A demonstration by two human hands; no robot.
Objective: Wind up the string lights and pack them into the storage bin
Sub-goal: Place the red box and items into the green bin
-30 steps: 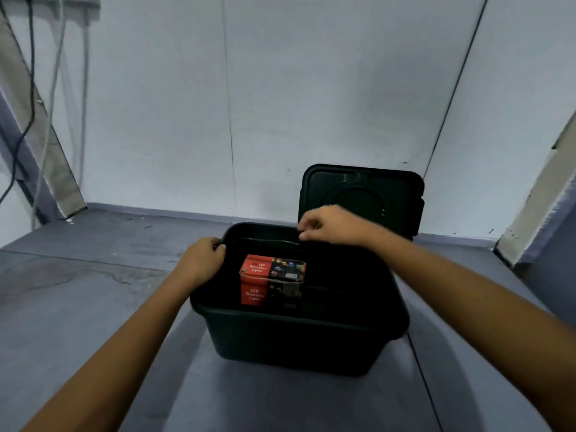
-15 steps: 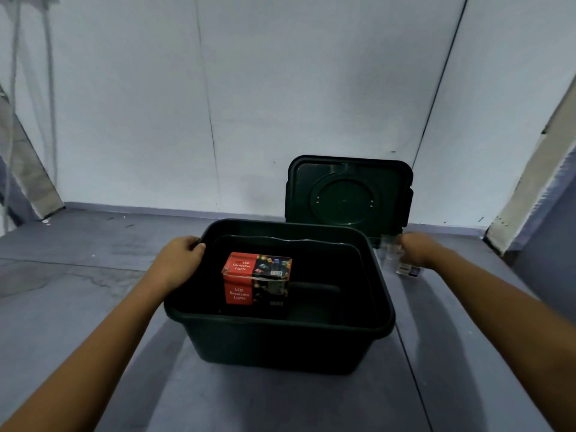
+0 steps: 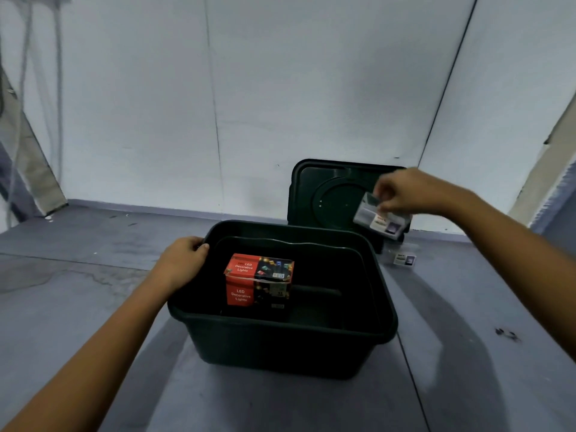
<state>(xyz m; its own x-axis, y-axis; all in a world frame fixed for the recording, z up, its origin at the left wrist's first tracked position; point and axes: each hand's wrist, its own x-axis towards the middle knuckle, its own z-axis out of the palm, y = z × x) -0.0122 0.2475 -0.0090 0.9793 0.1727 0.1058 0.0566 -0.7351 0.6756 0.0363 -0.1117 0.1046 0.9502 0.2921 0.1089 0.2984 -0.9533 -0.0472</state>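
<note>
A dark green storage bin stands open on the grey floor. Inside it, at the left, a red and black box of LED decorative lights stands upright. My left hand grips the bin's left rim. My right hand is raised above and behind the bin's right corner, pinching a clear plastic light package by its top edge. Another small clear package lies on the floor behind the bin's right side.
The bin's dark lid leans upright against the white wall behind the bin. Grey cables hang down the wall at the far left. A dark smudge marks the floor at the right.
My right hand left the bin's back rim, reached to the floor at the right, and has lifted a clear package up in front of the lid. The left hand stayed on the rim.
</note>
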